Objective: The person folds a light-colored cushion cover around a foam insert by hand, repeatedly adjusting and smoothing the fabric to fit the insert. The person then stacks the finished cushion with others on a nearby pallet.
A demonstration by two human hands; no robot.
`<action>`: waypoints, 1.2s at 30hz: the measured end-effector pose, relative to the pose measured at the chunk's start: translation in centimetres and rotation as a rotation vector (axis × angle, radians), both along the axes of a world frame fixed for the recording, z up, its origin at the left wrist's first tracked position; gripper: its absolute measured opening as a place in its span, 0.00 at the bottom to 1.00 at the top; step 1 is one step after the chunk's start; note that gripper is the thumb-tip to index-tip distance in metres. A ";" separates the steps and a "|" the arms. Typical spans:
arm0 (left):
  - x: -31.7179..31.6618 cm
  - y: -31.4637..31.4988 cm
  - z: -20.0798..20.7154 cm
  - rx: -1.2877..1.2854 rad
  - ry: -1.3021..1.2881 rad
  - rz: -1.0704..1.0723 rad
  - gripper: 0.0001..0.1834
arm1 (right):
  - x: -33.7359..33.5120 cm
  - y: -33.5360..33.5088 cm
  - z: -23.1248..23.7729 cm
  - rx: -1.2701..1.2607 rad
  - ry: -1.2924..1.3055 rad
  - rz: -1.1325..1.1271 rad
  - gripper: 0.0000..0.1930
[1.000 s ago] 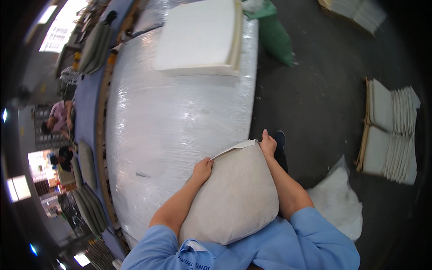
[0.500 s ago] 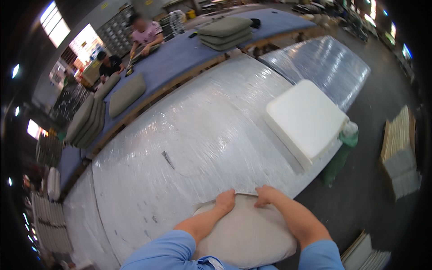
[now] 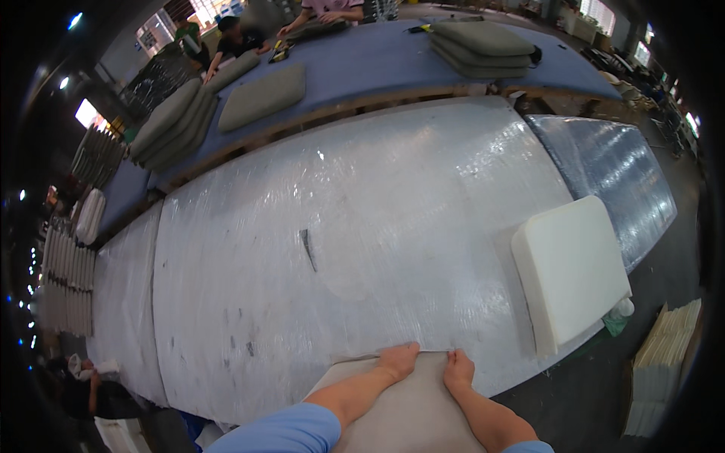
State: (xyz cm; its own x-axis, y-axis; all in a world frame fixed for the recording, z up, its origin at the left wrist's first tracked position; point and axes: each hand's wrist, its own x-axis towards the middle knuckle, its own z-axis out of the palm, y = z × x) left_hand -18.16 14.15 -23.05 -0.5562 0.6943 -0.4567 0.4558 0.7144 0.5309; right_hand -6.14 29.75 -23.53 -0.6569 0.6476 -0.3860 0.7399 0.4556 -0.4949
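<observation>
A beige fabric-covered cushion [image 3: 411, 415] lies against the near edge of the plastic-wrapped table [image 3: 377, 226], close to my body. My left hand [image 3: 400, 361] is closed on its far edge, left of the middle. A short way to the right, my right hand [image 3: 458, 370] grips the same edge, with the fingers curled in. Between the two hands the rim of the fabric is drawn fairly straight. The cushion's near end runs out of view at the bottom, between my forearms.
White foam blocks [image 3: 578, 264] sit at the table's right end, with a green bag [image 3: 617, 323] beside them. Across the table, a blue-topped bench [image 3: 362, 64] carries grey-green cushions [image 3: 483, 45]; several people work around it. Stacked pale panels [image 3: 664, 362] stand on the floor at right.
My view has turned, so the table now lies more level. My hands remain at the cushion's far edge; the right fingers are curled more tightly, and less of the cushion shows.
</observation>
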 end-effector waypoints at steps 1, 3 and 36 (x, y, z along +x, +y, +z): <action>0.3 0.1 0.0 -0.008 -0.009 -0.011 0.10 | 0.0 0.1 -0.5 0.016 0.009 -0.011 0.16; 0.1 0.2 0.2 -0.016 0.009 -0.040 0.10 | -0.1 0.6 -0.8 0.002 0.026 0.003 0.16; -4.4 -18.2 10.6 0.030 -0.053 -0.026 0.20 | 6.8 5.3 8.0 -0.648 0.121 -0.039 0.15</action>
State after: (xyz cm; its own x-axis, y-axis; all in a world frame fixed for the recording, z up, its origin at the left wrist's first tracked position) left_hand -22.55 -4.07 -12.47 -0.5136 0.7217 -0.4640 0.4444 0.6864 0.5757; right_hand 0.67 35.06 -15.55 -0.7013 0.3329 -0.6303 0.6715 0.0116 -0.7410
